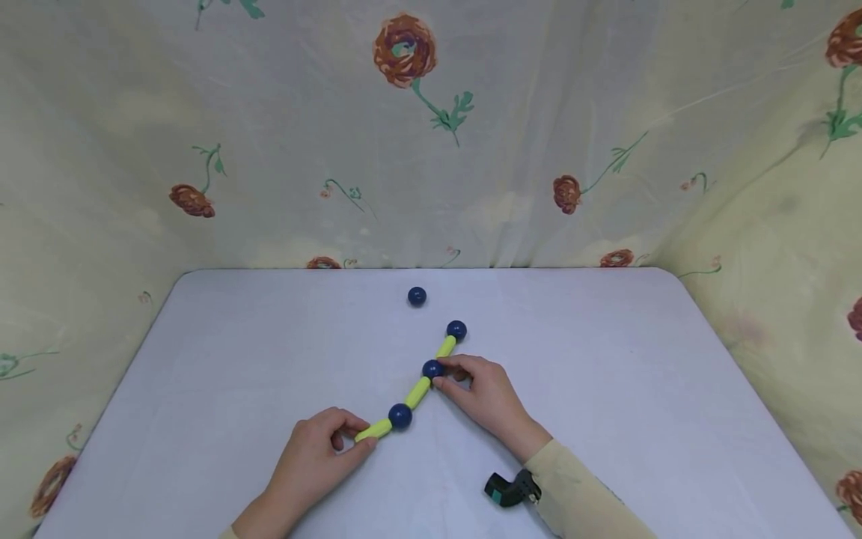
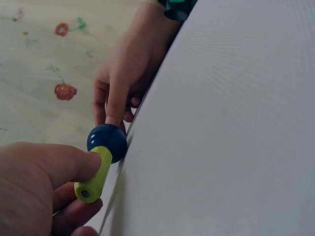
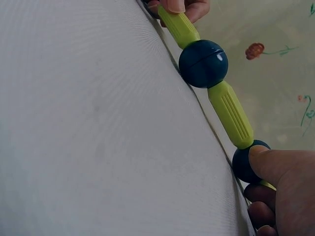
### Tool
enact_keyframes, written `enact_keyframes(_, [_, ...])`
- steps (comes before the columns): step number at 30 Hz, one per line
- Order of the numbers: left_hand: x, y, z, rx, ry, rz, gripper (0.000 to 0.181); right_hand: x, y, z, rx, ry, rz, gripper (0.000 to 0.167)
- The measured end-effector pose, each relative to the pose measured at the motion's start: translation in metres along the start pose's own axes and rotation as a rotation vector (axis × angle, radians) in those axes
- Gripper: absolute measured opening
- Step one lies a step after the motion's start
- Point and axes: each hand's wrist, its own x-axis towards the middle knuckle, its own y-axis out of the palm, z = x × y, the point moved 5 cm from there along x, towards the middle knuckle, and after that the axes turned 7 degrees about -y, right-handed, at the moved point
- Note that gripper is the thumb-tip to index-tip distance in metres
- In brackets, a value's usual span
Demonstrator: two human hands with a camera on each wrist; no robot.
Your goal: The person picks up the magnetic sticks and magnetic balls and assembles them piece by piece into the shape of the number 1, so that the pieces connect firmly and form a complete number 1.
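A chain of yellow-green magnetic rods and dark blue balls runs slantwise over the white table. My left hand (image 1: 313, 457) pinches the rod (image 1: 373, 430) at the near left end between thumb and fingers; its free end with a small metal disc shows in the left wrist view. That rod meets a blue ball (image 1: 400, 416). A second rod (image 3: 231, 115) joins it to the middle ball (image 1: 432, 369), which my right hand (image 1: 488, 397) pinches between thumb and fingers. Beyond it, a third rod (image 1: 447, 346) leads to the far end ball (image 1: 456, 330).
A single blue ball (image 1: 417, 296) lies apart near the table's back edge. The white table (image 1: 269, 322) has rounded back corners, with a floral cloth (image 1: 269, 112) hanging behind and at the sides. A black device (image 1: 512, 489) is by the right wrist.
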Motion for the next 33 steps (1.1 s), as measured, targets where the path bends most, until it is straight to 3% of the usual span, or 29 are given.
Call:
enact_keyframes(14, [0.001, 0.000, 0.001, 0.004, -0.004, -0.006, 0.018, -0.009, -0.006, 0.006, 0.029, -0.001, -0.046, 0.034])
enact_keyframes(19, [0.002, 0.001, 0.001, 0.010, 0.009, -0.016, 0.018, -0.017, 0.000, 0.021, 0.064, -0.057, -0.052, 0.032])
enact_keyframes(33, [0.002, 0.000, 0.001, 0.003, 0.055, -0.042, 0.019, -0.030, 0.024, 0.056, 0.148, -0.146, 0.083, 0.032])
